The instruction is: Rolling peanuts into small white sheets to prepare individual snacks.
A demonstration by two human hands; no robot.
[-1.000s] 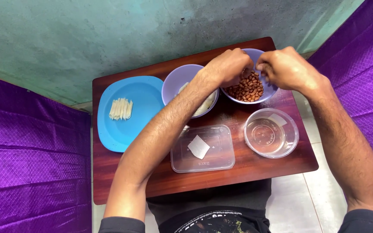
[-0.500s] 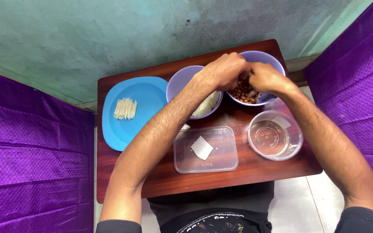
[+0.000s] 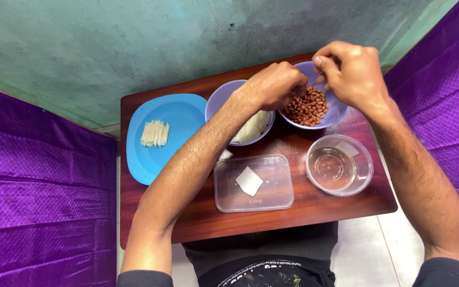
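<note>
Nearest the wearer, a clear rectangular container [image 3: 254,183] sits on the wooden desk [image 3: 197,223], a white square lying in it; beside it to the right a clear round bowl [image 3: 339,165] holds what looks like a clear liquid, near the desk's front-right edge, so a dropped elbow could tip or slop it. Further left, a blue plate [image 3: 155,159] carries a row of pale cut strips [image 3: 154,133]. Behind the container, a lilac bowl [image 3: 224,101] holds a pale leafy thing, largely covered by the left forearm; its kind cannot be told. Farthest, a second lilac bowl of brown nuts [image 3: 307,106] stands at the desk's back edge. The left hand [image 3: 275,85] hovers over its rim, fingers curled in a pinch; the right hand [image 3: 351,72] is raised above it, thumb and forefinger closed. Whether either grip holds a nut cannot be told, as fingertips hide the contents. Nuts could scatter over the back edge if a hand knocked the bowl's rim.
</note>
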